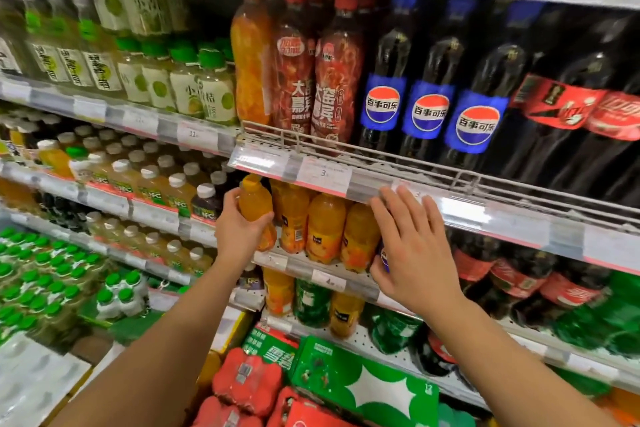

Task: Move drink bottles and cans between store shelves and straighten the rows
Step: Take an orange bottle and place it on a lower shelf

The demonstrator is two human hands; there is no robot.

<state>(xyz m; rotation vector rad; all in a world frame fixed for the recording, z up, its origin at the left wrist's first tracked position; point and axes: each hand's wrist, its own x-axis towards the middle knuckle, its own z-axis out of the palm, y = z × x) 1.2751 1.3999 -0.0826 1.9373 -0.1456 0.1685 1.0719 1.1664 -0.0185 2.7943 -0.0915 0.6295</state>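
My left hand [242,229] grips a small orange juice bottle [255,202] at the left end of the middle shelf, just under the price rail. To its right stand three more orange bottles [325,229] in a row. My right hand [415,253] has straight, spread fingers and lies flat against the shelf front to the right of that row. It covers a dark bottle of which only a strip of blue label [385,258] shows by the thumb. Whether the thumb hooks round that bottle is hidden.
Tall orange, red, Pepsi [429,111] and cola bottles fill the wire-fronted shelf [346,146] above. Red-label cola bottles [512,277] lie right of my right hand. Green and orange bottles [311,302] stand one shelf down. Shrink-wrapped packs [249,378] are stacked below, and juice shelves [149,184] run to the left.
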